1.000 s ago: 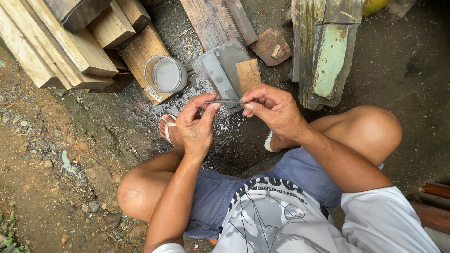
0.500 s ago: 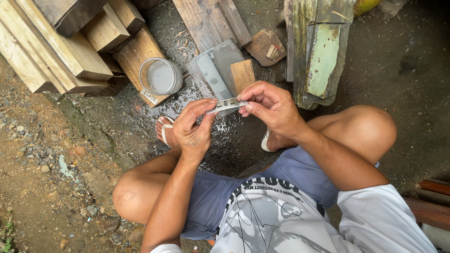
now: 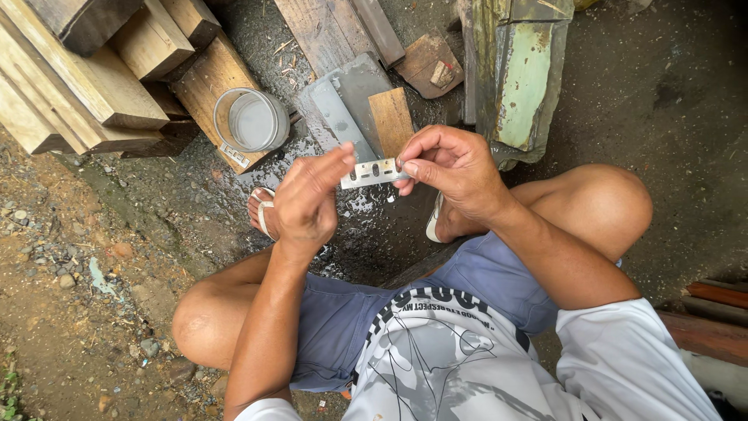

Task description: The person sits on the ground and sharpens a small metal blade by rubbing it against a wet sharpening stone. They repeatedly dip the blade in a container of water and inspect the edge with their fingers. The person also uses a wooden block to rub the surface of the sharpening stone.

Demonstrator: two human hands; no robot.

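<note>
I squat over wet ground and hold a thin, flat metal blade with slots (image 3: 372, 173) level between both hands. My right hand (image 3: 452, 168) pinches its right end between thumb and fingers. My left hand (image 3: 308, 199) touches its left end, fingers held straight and close together against the edge. Just beyond the blade lies a grey sharpening stone (image 3: 343, 109) with a small wooden block (image 3: 391, 121) resting on it.
A small round container of water (image 3: 253, 121) stands on a wooden beam (image 3: 206, 86) at the upper left, beside stacked timber (image 3: 78, 78). A green-painted plank (image 3: 518, 78) and a board (image 3: 323, 31) lie ahead. My sandalled feet (image 3: 263, 210) rest on wet gravel.
The blade has been lifted slightly and turned flat towards me. My left fingers have straightened along its left end. The view has shifted a little.
</note>
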